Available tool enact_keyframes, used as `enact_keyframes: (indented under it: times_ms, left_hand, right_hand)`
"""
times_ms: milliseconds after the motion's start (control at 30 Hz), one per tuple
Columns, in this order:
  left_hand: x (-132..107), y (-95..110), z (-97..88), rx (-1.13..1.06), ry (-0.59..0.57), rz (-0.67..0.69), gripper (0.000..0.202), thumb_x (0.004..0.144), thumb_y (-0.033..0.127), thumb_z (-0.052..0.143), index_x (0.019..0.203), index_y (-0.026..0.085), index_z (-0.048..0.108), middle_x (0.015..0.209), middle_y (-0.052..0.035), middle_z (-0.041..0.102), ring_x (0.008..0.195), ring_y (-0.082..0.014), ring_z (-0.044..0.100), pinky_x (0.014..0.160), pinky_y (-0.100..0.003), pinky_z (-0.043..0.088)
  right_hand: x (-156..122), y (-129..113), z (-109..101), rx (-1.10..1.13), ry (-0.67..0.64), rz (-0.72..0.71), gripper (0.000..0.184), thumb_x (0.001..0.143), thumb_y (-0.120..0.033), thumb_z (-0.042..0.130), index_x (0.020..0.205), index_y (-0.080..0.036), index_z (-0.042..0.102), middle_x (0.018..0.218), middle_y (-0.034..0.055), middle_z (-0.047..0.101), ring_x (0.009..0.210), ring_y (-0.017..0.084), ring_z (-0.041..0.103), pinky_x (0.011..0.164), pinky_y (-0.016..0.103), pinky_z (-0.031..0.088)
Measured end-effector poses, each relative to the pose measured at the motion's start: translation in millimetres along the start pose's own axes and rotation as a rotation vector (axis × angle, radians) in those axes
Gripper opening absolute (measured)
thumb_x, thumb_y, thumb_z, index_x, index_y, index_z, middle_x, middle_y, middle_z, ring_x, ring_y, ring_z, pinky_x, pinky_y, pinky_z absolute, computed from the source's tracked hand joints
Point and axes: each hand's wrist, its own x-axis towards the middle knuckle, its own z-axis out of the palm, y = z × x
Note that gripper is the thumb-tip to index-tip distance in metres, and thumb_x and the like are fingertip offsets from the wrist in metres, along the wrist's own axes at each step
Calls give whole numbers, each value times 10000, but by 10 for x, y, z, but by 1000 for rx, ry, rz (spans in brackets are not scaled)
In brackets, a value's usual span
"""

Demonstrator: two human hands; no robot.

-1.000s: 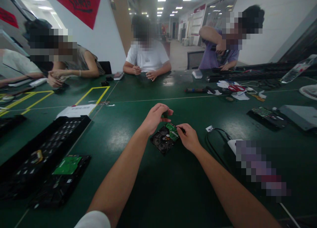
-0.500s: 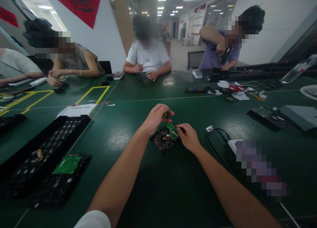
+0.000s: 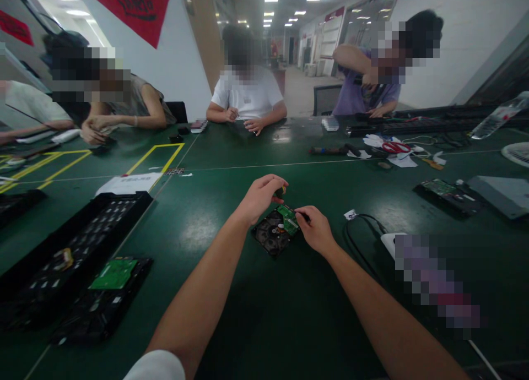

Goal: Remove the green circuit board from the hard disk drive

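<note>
A hard drive [image 3: 270, 234] lies tilted across the green table in front of me, its green circuit board [image 3: 288, 217] facing up. Just beyond its far edge, my left hand [image 3: 261, 195] is closed around a small dark and yellow item [image 3: 281, 191]. The fingers cover most of that item, so its kind is unclear. At the drive's right corner, my right hand [image 3: 316, 228] has thumb and fingertips pinched together. Those fingers touch or nearly touch the board's edge; the dark bit between them is too small to name.
Left are a long black tray [image 3: 99, 231] and another hard drive [image 3: 103, 300]. Right, a cable [image 3: 351, 239] runs to a white power strip [image 3: 388, 241], with another hard drive [image 3: 448, 195] and a grey metal box [image 3: 502, 195] behind. Several people sit across the table.
My left hand has turned slightly, and the yellow part of the item in it has shifted a little to the right. My right hand and the drive look almost unmoved.
</note>
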Motion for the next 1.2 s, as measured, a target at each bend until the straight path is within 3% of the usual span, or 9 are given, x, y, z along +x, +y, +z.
enact_keyframes:
  times_ms: [167, 267, 367, 633, 1000, 1200]
  left_hand:
    - [-25, 12, 33, -95, -49, -53, 205, 917, 366, 624, 968, 172, 666, 892, -91, 701, 901, -224, 671, 683, -328, 617]
    - [-23, 7, 47, -140, -36, -48, 197, 915, 367, 648, 933, 170, 652, 908, -87, 695, 914, -213, 676, 746, -349, 628]
    - [-10, -2, 47, -139, -3, -28, 206, 897, 371, 665, 872, 167, 663, 943, -77, 669, 918, -193, 655, 790, -353, 630]
    - [29, -25, -8, -5, 136, -2, 198, 875, 352, 635, 894, 173, 718, 918, -67, 644, 866, -185, 630, 667, -277, 596]
    - [-38, 54, 61, -123, 39, -71, 164, 892, 338, 649, 932, 178, 654, 878, -92, 706, 881, -217, 674, 714, -353, 630]
    - [7, -1, 19, -62, 145, -42, 190, 868, 353, 654, 857, 169, 703, 946, -92, 693, 915, -207, 659, 714, -310, 611]
  right_hand:
    - [4, -10, -4, 3, -4, 15, 194, 1005, -317, 576, 1067, -236, 741, 1089, 86, 727, 962, 234, 682, 791, 363, 539]
    - [6, -18, -10, 4, -10, 13, 197, 1008, -315, 572, 1069, -233, 740, 1092, 88, 725, 978, 237, 682, 788, 363, 537]
    - [4, -26, -14, -1, -10, 10, 189, 1006, -313, 575, 1064, -236, 738, 1099, 88, 727, 981, 237, 682, 792, 365, 536]
    - [0, -12, 0, -11, -6, 5, 202, 1010, -321, 567, 1069, -236, 741, 1097, 90, 728, 958, 234, 683, 802, 374, 542]
    - [1, -7, 3, -3, -15, 15, 189, 1004, -312, 575, 1058, -238, 740, 1117, 87, 730, 965, 231, 685, 807, 372, 547]
    - [7, -16, -5, -24, -25, 25, 201, 1007, -310, 574, 1080, -230, 743, 1104, 89, 731, 982, 235, 688, 829, 378, 545]
